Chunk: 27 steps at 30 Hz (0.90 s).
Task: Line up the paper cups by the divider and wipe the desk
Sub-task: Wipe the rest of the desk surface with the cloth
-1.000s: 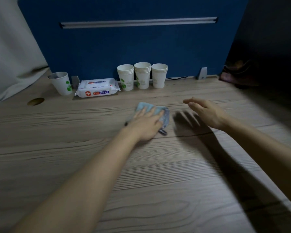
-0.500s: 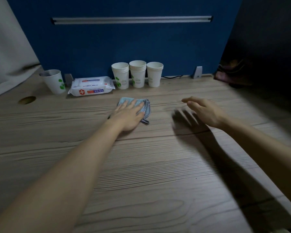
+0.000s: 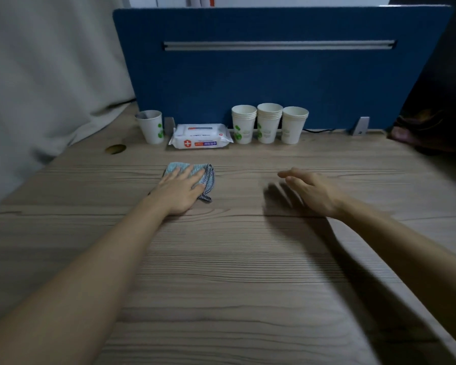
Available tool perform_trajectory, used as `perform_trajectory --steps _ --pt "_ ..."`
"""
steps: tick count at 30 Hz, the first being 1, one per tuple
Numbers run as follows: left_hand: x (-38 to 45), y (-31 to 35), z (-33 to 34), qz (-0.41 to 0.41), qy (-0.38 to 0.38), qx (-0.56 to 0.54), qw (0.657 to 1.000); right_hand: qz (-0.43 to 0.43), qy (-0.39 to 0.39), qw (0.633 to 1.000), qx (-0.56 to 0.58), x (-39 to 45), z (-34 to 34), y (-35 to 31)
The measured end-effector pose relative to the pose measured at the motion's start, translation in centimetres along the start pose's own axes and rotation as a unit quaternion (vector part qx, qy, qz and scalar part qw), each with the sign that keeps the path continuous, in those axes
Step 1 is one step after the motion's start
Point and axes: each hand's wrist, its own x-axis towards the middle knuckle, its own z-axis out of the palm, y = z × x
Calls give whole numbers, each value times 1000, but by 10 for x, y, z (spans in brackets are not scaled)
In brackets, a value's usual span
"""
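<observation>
Three stacks of paper cups (image 3: 269, 123) stand in a row at the foot of the blue divider (image 3: 274, 80), rims side by side, seen from my head camera. A fourth single paper cup (image 3: 150, 126) stands apart to their left, near the divider's left corner, with a pack of wet wipes (image 3: 200, 136) lying between it and the row.

My left hand (image 3: 181, 192) lies palm down on a light blue cloth (image 3: 195, 173), fingers (image 3: 187, 175) straight and spread, pressing it flat against the wooden desk (image 3: 234, 272); the cloth's striped edge sticks out to the right of my hand. The cloth sits in front of the wipes, well clear of the cups.

My right hand (image 3: 312, 191) hovers just above the desk to the right, fingers loosely extended and holding nothing, its shadow falling on the wood beneath. A round cable hole (image 3: 115, 149) shows at the desk's left side, beside a pale curtain (image 3: 50, 75).
</observation>
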Motion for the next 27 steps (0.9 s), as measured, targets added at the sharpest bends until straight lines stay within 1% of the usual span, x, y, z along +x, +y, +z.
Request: perform_trajectory --steps 12,16,18,20,22,24,27 --pt "-21 -108 0 -29 0 -2 1000 -40 -25 998 -29 44 54 -46" --pt "-27 -139 -4 -36 -16 26 999 -55 -23 998 -28 53 66 -59" --pt "-26 -134 -7 -44 -22 40 998 -67 -19 997 -37 56 69 -65" --pt "-25 -109 -9 -11 -25 53 998 -67 -17 997 -40 60 71 -71" --pt "-24 -75 -6 19 -7 17 1000 -60 -8 997 -39 65 71 -78" --pt "-20 -55 -3 36 7 -15 999 -60 0 997 -37 70 71 -84" --pt "-8 -72 -7 36 1 -14 999 -77 -1 996 -36 77 73 -89"
